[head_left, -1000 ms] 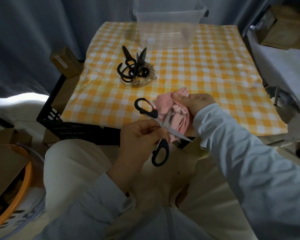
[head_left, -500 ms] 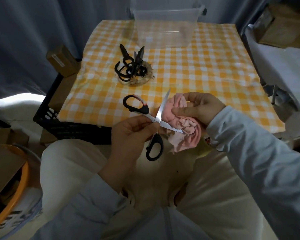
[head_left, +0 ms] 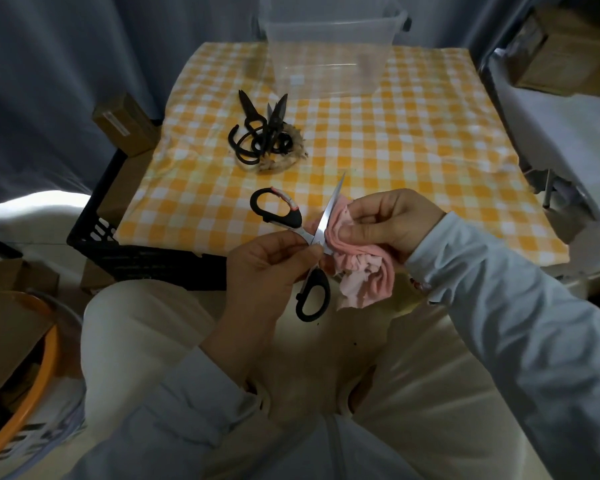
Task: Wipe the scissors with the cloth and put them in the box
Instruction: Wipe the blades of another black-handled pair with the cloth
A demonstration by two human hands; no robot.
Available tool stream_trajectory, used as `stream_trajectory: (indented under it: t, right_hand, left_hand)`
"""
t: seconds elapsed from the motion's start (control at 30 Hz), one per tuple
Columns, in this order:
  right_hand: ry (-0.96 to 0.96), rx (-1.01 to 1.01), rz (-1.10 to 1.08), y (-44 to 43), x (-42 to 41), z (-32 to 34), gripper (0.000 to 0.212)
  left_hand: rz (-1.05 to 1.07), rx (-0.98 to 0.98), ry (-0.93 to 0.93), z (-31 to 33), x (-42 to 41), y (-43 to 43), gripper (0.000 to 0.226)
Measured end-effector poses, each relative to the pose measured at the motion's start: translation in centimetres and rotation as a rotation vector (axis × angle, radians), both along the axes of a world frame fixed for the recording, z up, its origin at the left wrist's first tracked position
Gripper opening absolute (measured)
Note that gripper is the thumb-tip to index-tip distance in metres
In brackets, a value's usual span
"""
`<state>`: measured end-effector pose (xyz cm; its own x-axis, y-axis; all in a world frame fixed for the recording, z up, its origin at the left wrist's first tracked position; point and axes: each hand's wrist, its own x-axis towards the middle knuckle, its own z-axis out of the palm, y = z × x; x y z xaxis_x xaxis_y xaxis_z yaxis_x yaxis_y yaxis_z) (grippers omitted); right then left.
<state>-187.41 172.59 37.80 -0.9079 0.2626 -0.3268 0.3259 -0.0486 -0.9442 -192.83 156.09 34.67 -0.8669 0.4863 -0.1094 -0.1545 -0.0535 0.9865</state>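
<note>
Black-handled scissors (head_left: 293,220) are spread wide apart over the near table edge. My left hand (head_left: 267,261) pinches them at the pivot. One steel blade points up and away; the other is hidden under a bunched pink cloth (head_left: 359,263). My right hand (head_left: 388,221) grips that cloth and presses it against the blades. Beyond them on the table lies a pile of dark scissors (head_left: 262,135) on a straw-coloured mat. The clear plastic box (head_left: 329,46) stands at the table's far edge, with nothing visible inside.
The table wears a yellow-and-white checked cloth (head_left: 413,150). A black crate (head_left: 111,237) and brown cartons (head_left: 125,123) sit to its left. An orange-rimmed tub (head_left: 32,386) is at lower left. A white-covered surface with a cardboard box (head_left: 568,53) stands on the right.
The scissors have swung wider apart, and one blade now points up over the table. My right hand has slid the cloth along the blades toward the pivot.
</note>
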Motion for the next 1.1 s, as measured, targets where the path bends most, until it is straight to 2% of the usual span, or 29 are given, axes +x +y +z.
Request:
stream_trajectory:
  t: [0.2, 0.3, 0.4, 0.57, 0.63, 0.73, 0.8, 0.87, 0.97, 1.1]
  right_hand:
    - [0.012, -0.003, -0.052, -1.7, -0.4, -0.7, 0.030]
    - [0.039, 0.006, -0.146, -2.2, -0.5, -0.9, 0.003]
    - [0.093, -0.059, -0.265, -2.5, -0.5, -0.9, 0.007]
    - [0.073, -0.150, -0.455, -2.2, -0.9, -0.3, 0.007]
    - [0.067, -0.155, -0.425, -2.1, -0.9, -0.4, 0.006]
    - [-0.015, -0.050, -0.235, -2.6, -0.6, -0.4, 0.003]
    - [-0.007, -0.068, -0.251, -2.7, -0.6, -0.3, 0.003]
    - [0.037, -0.158, -0.353, -2.5, -0.8, -0.2, 0.003]
    - [0.051, -0.175, -0.450, -1.7, -0.9, -0.1, 0.009]
    - [-0.007, -0.113, -0.276, -2.2, -0.5, -0.5, 0.003]
  left_hand:
    - [-0.032, -0.001, 0.006, -0.1, 0.3, 0.1, 0.022]
    - [-0.030, -0.019, 0.012, -0.1, 0.4, 0.0, 0.022]
    - [-0.020, -0.022, 0.028, 0.0, 0.3, 0.0, 0.018]
    - [-0.038, -0.044, 0.057, 0.0, 0.7, -0.1, 0.015]
    - [-0.024, -0.063, 0.070, -0.1, 0.6, 0.0, 0.016]
    - [-0.010, -0.052, 0.052, -0.1, 0.0, -0.1, 0.021]
    - [-0.014, -0.039, 0.048, 0.0, -0.1, -0.1, 0.021]
    - [-0.033, -0.040, 0.063, 0.1, -0.1, 0.0, 0.017]
    - [-0.055, -0.061, 0.097, 0.2, 0.2, 0.1, 0.017]
    - [-0.015, -0.056, 0.073, -0.2, 0.0, 0.1, 0.024]
